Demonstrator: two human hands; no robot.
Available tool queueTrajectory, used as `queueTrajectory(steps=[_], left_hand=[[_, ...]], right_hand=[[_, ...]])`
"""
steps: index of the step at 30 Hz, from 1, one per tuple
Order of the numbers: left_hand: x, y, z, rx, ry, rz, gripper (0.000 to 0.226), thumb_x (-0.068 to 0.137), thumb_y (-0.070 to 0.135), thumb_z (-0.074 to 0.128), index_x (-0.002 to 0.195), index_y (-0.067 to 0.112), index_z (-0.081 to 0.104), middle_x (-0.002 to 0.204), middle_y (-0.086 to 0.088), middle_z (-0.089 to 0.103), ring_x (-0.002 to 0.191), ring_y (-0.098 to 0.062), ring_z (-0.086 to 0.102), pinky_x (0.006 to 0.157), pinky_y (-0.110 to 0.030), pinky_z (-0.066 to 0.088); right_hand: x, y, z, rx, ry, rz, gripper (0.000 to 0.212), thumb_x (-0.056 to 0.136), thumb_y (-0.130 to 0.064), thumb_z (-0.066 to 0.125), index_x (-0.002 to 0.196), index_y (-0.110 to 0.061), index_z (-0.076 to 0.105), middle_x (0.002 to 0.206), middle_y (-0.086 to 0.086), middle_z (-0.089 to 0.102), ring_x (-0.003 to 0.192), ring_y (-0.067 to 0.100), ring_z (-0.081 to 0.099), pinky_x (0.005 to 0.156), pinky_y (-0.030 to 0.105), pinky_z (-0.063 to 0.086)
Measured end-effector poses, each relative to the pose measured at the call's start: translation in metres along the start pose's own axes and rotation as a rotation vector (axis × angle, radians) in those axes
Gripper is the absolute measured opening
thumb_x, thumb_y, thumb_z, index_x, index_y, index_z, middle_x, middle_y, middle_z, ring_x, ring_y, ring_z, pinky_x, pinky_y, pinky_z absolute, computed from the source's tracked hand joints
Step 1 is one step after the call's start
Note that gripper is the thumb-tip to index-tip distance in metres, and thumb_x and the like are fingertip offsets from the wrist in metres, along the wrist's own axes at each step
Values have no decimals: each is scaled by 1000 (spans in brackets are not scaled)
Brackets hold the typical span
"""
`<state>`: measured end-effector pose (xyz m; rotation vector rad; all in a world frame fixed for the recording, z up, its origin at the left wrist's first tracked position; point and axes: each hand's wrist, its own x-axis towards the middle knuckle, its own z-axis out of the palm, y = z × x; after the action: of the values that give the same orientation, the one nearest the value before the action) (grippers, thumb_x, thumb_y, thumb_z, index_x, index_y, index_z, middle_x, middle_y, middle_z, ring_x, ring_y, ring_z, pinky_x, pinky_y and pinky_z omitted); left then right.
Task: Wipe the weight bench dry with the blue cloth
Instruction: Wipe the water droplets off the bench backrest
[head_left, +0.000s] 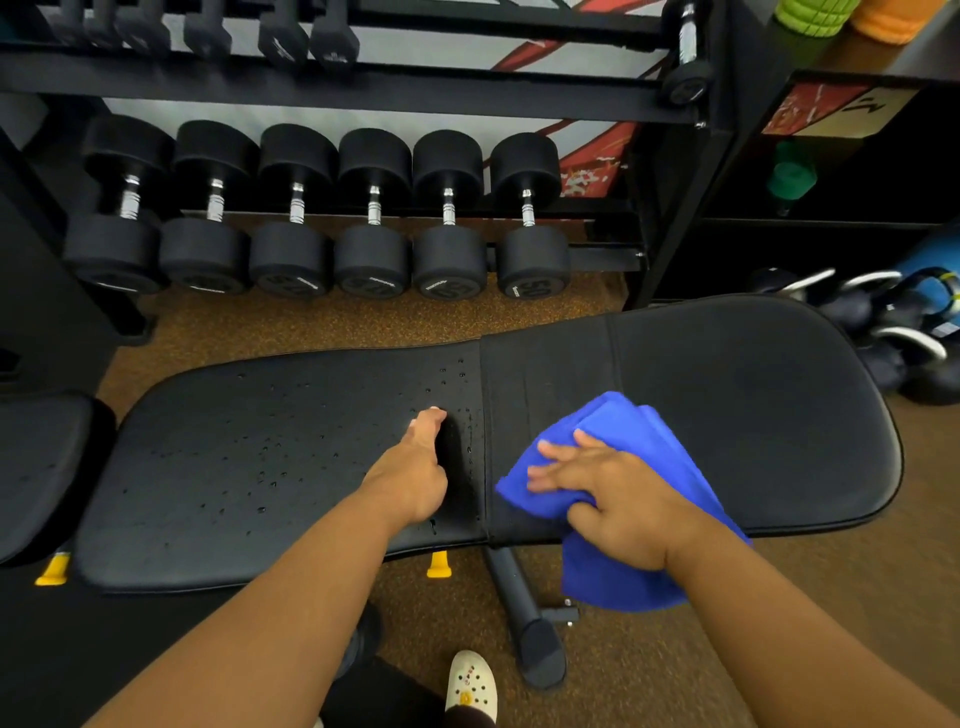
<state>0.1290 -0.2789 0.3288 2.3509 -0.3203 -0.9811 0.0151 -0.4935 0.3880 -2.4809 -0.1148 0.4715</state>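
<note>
- The right hand (613, 499) presses the blue cloth (618, 551) onto the weight bench (753, 415), fingers spread flat.
- The left hand (415, 467) rests on the droplet-speckled pad, thumb out, holding nothing.
- Dumbbells (371, 234) sit racked behind.

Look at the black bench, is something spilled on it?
Yes. Small water drops dot the left pad of the weight bench, beside the left hand resting on it. The right pad looks dry, where the right hand presses the blue cloth. Nothing looks broken.
</note>
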Motion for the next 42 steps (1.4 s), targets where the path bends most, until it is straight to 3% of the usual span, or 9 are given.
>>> queueTrajectory(steps=[5, 10, 15, 22, 28, 33, 38, 40, 42], left_hand=[[1, 6, 5, 79, 24, -59, 76, 86, 1, 37, 147, 37, 10, 159, -1, 19, 111, -31, 55, 74, -33, 43], [1, 2, -1, 33, -6, -60, 79, 85, -3, 33, 147, 37, 6, 160, 8, 14, 91, -21, 61, 67, -34, 46], [3, 1, -3, 35, -35, -61, 78, 88, -4, 33, 148, 38, 5, 161, 7, 9, 85, -21, 60, 66, -34, 48], [-3, 17, 2, 139, -6, -101, 74, 90, -1, 35, 149, 35, 9, 162, -4, -3, 94, -26, 57, 66, -29, 40], [-1, 18, 4, 136, 14, -102, 74, 89, -3, 35, 149, 33, 11, 162, 1, -2, 95, -24, 57, 56, -24, 37], [-2, 19, 6, 144, 4, -102, 76, 90, -3, 34, 152, 32, 6, 161, -3, -7, 115, -30, 54, 66, -28, 38], [-3, 23, 5, 169, 17, -109, 76, 89, -1, 34, 152, 32, 7, 161, -9, -5, 132, -36, 41, 83, -31, 40], [-5, 24, 4, 168, 18, -107, 77, 88, -2, 34, 152, 32, 8, 161, -9, -5, 134, -35, 40, 87, -33, 42], [-6, 23, 3, 164, 18, -100, 76, 88, -1, 32, 151, 34, 8, 161, -5, -5, 123, -36, 50, 70, -29, 46]], right_hand=[[22, -34, 34, -219, -50, -51, 70, 77, -30, 27, 145, -24, 43, 155, -9, 31, 148, 10, 9, 112, 25, -15], [-10, -25, 38, -127, -192, -202, 72, 72, -36, 19, 128, -22, 62, 141, -12, 52, 143, 2, 23, 112, 16, -10], [-21, -10, 8, -9, -128, -99, 55, 71, -24, 35, 111, -22, 73, 125, -19, 63, 127, -21, 24, 110, 8, -3], [1, -32, 38, -147, -193, -181, 56, 74, -26, 35, 117, -19, 70, 136, -11, 57, 142, 3, 26, 113, 19, -9], [-11, -40, 38, 75, -382, -98, 54, 71, -29, 35, 108, -21, 73, 128, -2, 65, 135, 8, 41, 119, 29, 15], [-37, -50, 25, 246, -278, -32, 41, 76, -19, 44, 103, -25, 73, 104, -5, 73, 97, 4, 60, 93, 26, 46], [-31, -52, 13, -222, 199, -227, 41, 71, -29, 41, 96, -26, 73, 110, -9, 70, 105, 13, 58, 95, 36, 36], [-22, -45, 24, -415, 149, -119, 44, 73, -34, 39, 101, -37, 73, 139, -2, 54, 132, 26, 43, 107, 49, 21], [-16, -38, 37, -460, 65, -37, 50, 74, -42, 33, 110, -47, 67, 159, 6, 24, 146, 41, 12, 111, 61, 0]])
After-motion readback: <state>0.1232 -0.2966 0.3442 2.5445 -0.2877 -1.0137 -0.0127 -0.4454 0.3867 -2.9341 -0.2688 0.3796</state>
